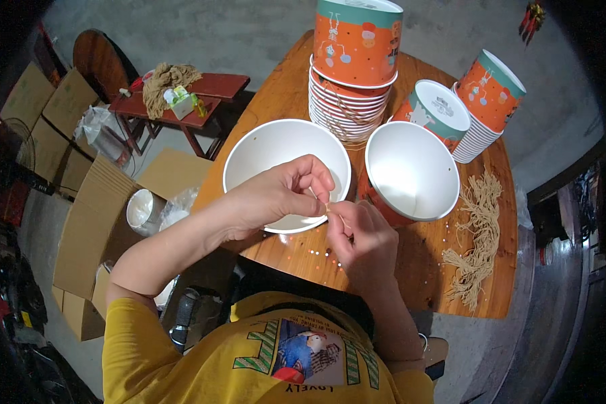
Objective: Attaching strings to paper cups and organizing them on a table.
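My left hand [286, 192] and my right hand [368, 236] meet over the table's near side. Fingertips of both are pinched on a short bit of tan cord [327, 209]; most of it is hidden by the fingers. Under my left hand a wide white paper bucket [262, 148] stands with its mouth up and a small hole in its wall. Just beyond my right hand, a second paper bucket [411, 168], orange outside and white inside, is tilted toward me, with a small hole near its rim. A bundle of loose tan cords [475, 236] lies to the right.
A tall stack of upside-down orange and green buckets [355, 54] rises at the back of the wooden table [411, 269]. Another bucket [438, 111] and a leaning stack [488, 94] are right of it. At left are an open cardboard box [91, 229] and a red bench [209, 84].
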### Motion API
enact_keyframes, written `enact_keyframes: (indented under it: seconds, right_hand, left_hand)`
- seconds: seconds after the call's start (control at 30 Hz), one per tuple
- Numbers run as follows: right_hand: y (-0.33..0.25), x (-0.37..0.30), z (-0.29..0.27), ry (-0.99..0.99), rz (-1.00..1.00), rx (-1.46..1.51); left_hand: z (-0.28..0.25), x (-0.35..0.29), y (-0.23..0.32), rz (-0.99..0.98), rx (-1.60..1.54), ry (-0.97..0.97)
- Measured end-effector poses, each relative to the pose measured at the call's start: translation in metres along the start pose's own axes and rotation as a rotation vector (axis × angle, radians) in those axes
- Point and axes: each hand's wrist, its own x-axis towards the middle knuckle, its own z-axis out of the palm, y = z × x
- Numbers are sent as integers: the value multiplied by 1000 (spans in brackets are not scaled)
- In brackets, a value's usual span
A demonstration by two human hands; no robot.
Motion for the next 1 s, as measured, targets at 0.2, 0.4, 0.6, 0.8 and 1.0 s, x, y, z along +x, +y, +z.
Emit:
enact_keyframes:
  seconds: [0.2,0.4,0.6,0.8,1.0]
  right_hand:
    - [1,-4,2,11,125,140]
    - [-5,-5,1,-56,425,381]
    - [-3,-7,0,42,500,407]
    - [-6,-5,-4,30,466,357]
    - [1,-15,1,180,536,466]
  left_hand:
    - [6,0,-2,10,187,50]
    - [9,-3,-5,70,383,80]
    - [11,-4,-12,157,511,99]
    - [16,-7,-5,158,626,170]
    - [18,-10,3,262,851,189]
